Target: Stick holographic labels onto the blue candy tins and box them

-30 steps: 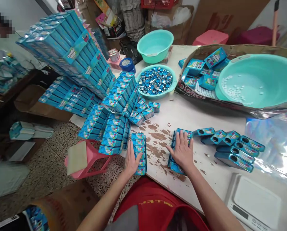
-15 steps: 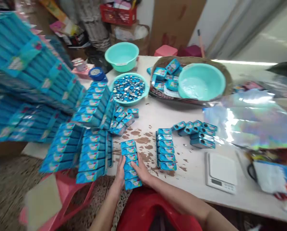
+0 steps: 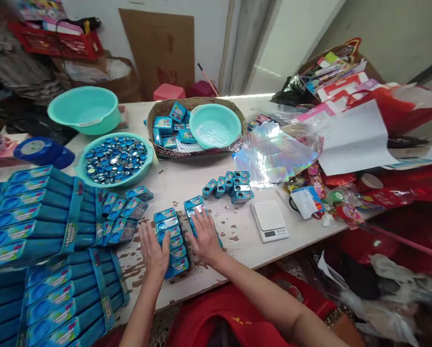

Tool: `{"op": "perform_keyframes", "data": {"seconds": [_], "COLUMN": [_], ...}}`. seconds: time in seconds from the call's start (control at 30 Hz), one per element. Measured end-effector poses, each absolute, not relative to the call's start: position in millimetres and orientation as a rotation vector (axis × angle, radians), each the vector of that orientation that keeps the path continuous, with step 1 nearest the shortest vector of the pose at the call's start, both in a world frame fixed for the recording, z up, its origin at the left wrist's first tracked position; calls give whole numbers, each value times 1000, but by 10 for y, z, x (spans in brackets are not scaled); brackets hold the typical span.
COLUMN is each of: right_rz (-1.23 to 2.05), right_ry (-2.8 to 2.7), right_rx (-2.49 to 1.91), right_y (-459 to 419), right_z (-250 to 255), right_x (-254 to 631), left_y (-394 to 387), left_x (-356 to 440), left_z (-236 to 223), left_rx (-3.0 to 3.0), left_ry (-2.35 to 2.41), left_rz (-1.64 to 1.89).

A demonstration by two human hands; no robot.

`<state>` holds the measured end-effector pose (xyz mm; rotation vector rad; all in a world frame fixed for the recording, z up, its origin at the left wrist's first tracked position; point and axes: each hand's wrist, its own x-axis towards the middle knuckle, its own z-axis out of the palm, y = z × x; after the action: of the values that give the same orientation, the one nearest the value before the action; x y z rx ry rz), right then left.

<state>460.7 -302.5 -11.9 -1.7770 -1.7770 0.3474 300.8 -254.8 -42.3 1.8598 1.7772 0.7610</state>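
My left hand (image 3: 154, 253) lies along the left side of a row of small blue tins (image 3: 172, 236), fingers stretched out and thumb over the row's edge. My right hand (image 3: 206, 241) rests with spread fingers on top of a second row of blue tins (image 3: 194, 203), covering much of it. A narrow gap separates the two rows. Beyond the right row stand several loose tins with dark round openings (image 3: 221, 185). Left of my left hand, more blue tins (image 3: 125, 212) lie grouped beside banded stacks of tins (image 3: 24, 217).
A turquoise basin (image 3: 80, 176) holds blue and silver round caps. Behind it stands another basin (image 3: 84, 108). A cut-down carton (image 3: 187, 153) contains tins and a basin with white pellets (image 3: 216, 120). A white scale (image 3: 270, 217) and shiny film (image 3: 274, 154) are at right.
My view has swung right. The row between my hands was drawn in, then set beside the other row. My hands have parted, the right moving onto the second row.
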Motion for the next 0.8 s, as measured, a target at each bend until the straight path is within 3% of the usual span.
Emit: {"op": "perform_keyframes", "data": {"seconds": [0.33, 0.67, 0.8], "right_rz": [358, 384, 359], "right_ry": [-2048, -2000, -1732], "right_rx": [-2037, -1958, -1806], "right_y": [-2978, -2974, -2978], "right_z": [-478, -477, -424], "right_x": [4805, 4779, 5025], "left_y": [-2642, -2594, -2697], "left_x": [3205, 3167, 3013], "left_z": [-523, -543, -407], "left_rx": [2351, 2344, 2324], "left_ry": [1828, 1798, 1841], "left_rz": [290, 390, 545]}}
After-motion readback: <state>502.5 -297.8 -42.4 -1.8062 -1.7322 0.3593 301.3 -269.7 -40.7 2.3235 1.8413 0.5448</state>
